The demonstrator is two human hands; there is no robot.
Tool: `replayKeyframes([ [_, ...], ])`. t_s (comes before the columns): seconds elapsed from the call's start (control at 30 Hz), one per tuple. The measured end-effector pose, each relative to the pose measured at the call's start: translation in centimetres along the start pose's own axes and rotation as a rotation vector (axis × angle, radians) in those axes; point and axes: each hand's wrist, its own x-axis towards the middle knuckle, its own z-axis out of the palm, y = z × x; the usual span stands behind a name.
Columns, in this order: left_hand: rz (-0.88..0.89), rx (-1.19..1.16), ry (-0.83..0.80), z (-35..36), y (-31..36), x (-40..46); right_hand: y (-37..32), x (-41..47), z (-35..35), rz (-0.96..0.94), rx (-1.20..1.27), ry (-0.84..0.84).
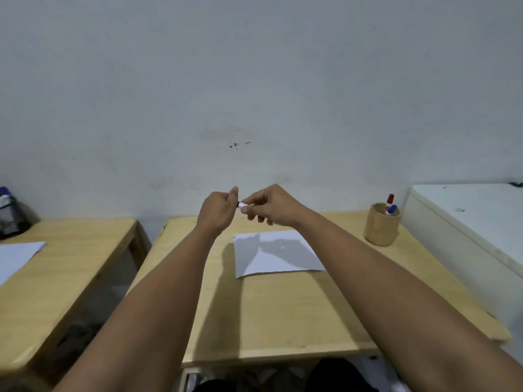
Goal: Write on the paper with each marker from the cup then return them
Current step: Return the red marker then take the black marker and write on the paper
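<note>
Both my hands are raised together above the far edge of the wooden table [268, 312]. My right hand [271, 206] grips a white marker [242, 205] whose black end points at my left hand [218, 209]. My left hand is closed around that black end; the cap itself is hidden in the fist. Below the hands a white sheet of paper [276, 254] lies flat with a tiny mark at its top left corner. At the right back of the table stands a wooden cup [381, 229] holding a red-capped marker [390, 198] and a blue-capped marker [392, 209].
A second wooden table [56, 273] with a white sheet [17, 257] stands on the left, across a gap. A dark bag [11, 215] sits at its far end. A white cabinet [475, 222] borders the right side. The wall is close behind.
</note>
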Motion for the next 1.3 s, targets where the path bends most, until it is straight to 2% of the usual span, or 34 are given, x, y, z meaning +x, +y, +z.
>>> replayKeyframes([
  [0.1,-0.071,0.074,0.072,-0.3,-3.3,1.4,1.3,1.5,1.2,-0.076,-0.237,0.076],
  [0.2,-0.097,0.290,0.123,-0.5,-7.7,2.0,3.3,2.8,0.6,-0.053,-0.201,0.175],
  [0.37,0.158,0.887,-0.039,2.7,-12.5,1.9,5.5,5.1,-0.5,0.124,0.392,0.292],
  [0.5,0.254,0.978,-0.047,4.7,-15.2,2.0,6.4,6.1,-1.0,0.319,0.962,0.356],
  [0.6,0.230,0.967,-0.057,4.8,-15.6,2.2,7.5,6.3,-1.0,0.370,1.219,0.322],
  [0.7,0.117,0.903,-0.083,4.5,-14.8,2.0,8.5,6.1,-0.4,0.333,1.160,0.296],
  [0.8,0.038,0.722,0.000,4.2,-13.6,0.4,8.7,5.9,0.4,0.326,0.946,0.349],
  [0.87,0.107,0.646,0.046,4.3,-12.8,-1.6,8.5,5.9,1.1,0.316,0.806,0.402],
  [1.0,0.319,0.661,-0.012,4.2,-12.7,-5.7,8.4,6.1,3.5,0.258,0.569,0.404],
  [1.13,0.257,0.683,-0.007,4.1,-13.4,-6.3,9.0,6.5,6.7,0.254,0.460,0.378],
  [1.3,0.215,0.690,-0.050,4.0,-13.8,-5.4,9.8,6.9,9.0,0.263,0.469,0.380],
])
